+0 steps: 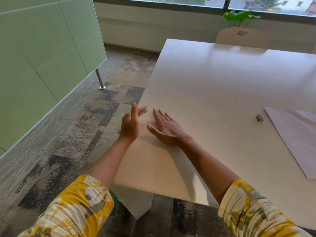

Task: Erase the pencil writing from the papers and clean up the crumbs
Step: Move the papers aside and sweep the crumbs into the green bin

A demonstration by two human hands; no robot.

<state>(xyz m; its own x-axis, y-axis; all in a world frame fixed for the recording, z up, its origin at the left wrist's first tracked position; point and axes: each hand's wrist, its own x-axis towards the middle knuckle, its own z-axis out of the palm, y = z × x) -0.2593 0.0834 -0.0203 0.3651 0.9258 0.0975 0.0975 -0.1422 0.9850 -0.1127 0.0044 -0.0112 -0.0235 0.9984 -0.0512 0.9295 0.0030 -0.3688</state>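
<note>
Office room: green glass partition (42,53) at left, patterned carpet floor (68,142), window band along the far wall with a leafy plant (239,16) below it, and a pale perforated chair (239,36) tucked behind the far edge of the desk.

Desk (213,79): large, white, smooth top, its near left corner toward the camera.

Paper (297,139): one pale sheet lying flat at the right side of the desk, running out of view at the right edge. Whether any pencil writing is on it cannot be told.

Eraser (259,118): small grey block resting on the desk just beside the left edge of the paper, well apart from both hands.

Left hand (130,124): held at the left edge of the desk, turned on edge with the palm facing right, fingers straight and reaching forward along the edge, thumb raised. It holds nothing.

Right hand (165,128): palm down, flat on the desk near the left edge, fingers straight and slightly spread, thumb out to the side. It holds nothing.

Crumbs: too small to make out on the desk surface.

Sleeves (77,211): yellow and white patterned fabric, pushed up on both forearms.
</note>
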